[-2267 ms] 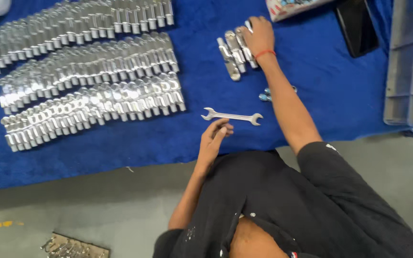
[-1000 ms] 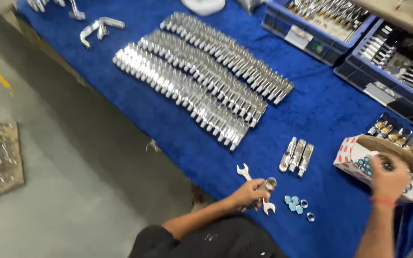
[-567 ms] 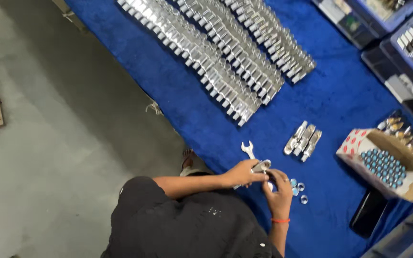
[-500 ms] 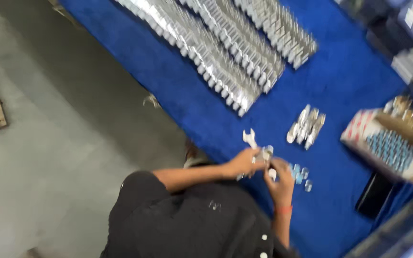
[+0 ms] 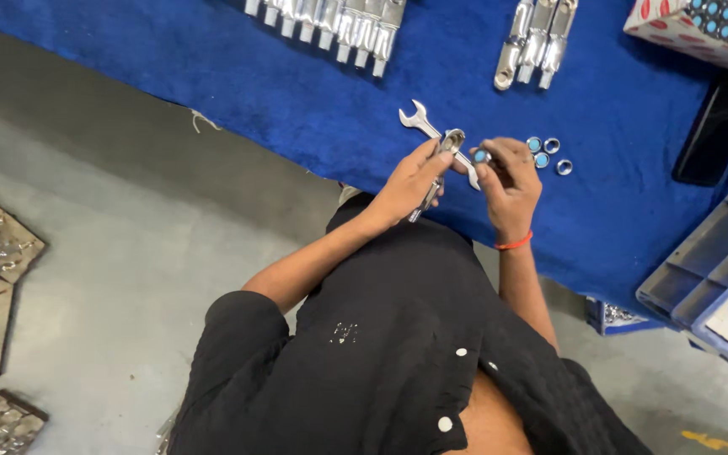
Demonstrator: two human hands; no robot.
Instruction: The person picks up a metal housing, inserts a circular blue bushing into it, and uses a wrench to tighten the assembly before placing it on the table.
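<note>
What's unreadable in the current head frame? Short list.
- Tool in left hand: its handle is mostly behind the fingers.
- Small ring in right hand: too small to tell its type.
- Wrench on the cloth: lower end hidden by the hands.
- Box and tool rows: cut off by the top edge.

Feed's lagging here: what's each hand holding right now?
Left hand: closed on a metal wrench head piece.
Right hand: pinching a small blue-centred ring.
</note>
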